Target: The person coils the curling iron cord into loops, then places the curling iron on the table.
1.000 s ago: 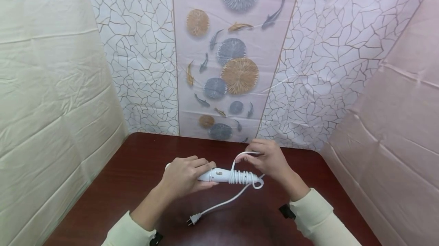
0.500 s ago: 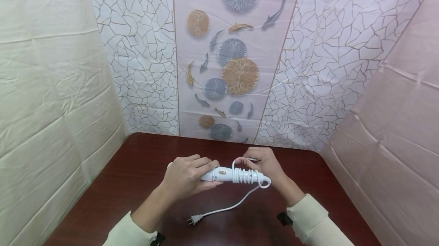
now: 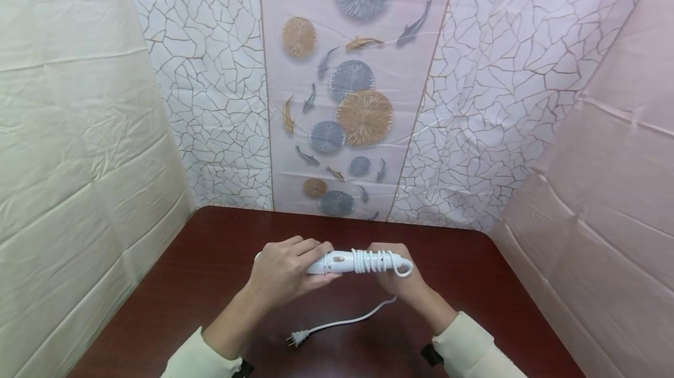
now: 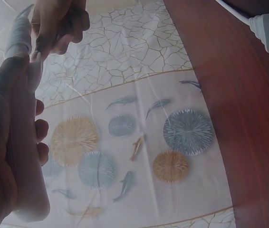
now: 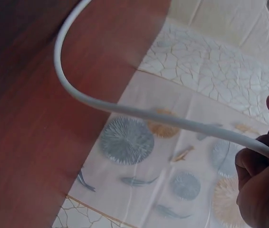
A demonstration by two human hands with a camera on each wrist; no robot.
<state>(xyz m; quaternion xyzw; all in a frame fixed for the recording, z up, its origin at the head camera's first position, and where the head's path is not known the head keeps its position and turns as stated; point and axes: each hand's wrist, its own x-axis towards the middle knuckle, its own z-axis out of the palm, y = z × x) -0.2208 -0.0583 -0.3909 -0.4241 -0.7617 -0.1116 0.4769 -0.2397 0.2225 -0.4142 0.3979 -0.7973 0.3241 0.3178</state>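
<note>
White two-prong plug point(image 3: 299, 339) lies nearest, on the loose end of a white cord point(image 3: 347, 323); whether it rests on the surface point(image 3: 453, 272) or hangs just above is hard to tell. Farther off, the left hand point(image 3: 281, 267) grips the body of what looks like a hair-styling iron point(image 3: 348, 265), held roughly level over the middle of the surface. The right hand point(image 3: 398, 286), partly behind the handle, has its fingers curled round the cord. Several loops point(image 3: 371, 261) circle the handle, with one slack bend at its cord end.

To wind well, I would hold the iron steady in the left hand and pass the cord round with light, even tension, each turn beside the last, short of the tan patch point(image 3: 339, 259), perhaps a switch. That slack bend should stay loose, since a tight one could strain the cord. Enough tail should be left for tucking.

No brand, label or writing can be read on iron or plug; the backdrop point(image 3: 363, 114) beyond shows only fish, round motifs and crackle lines.
</note>
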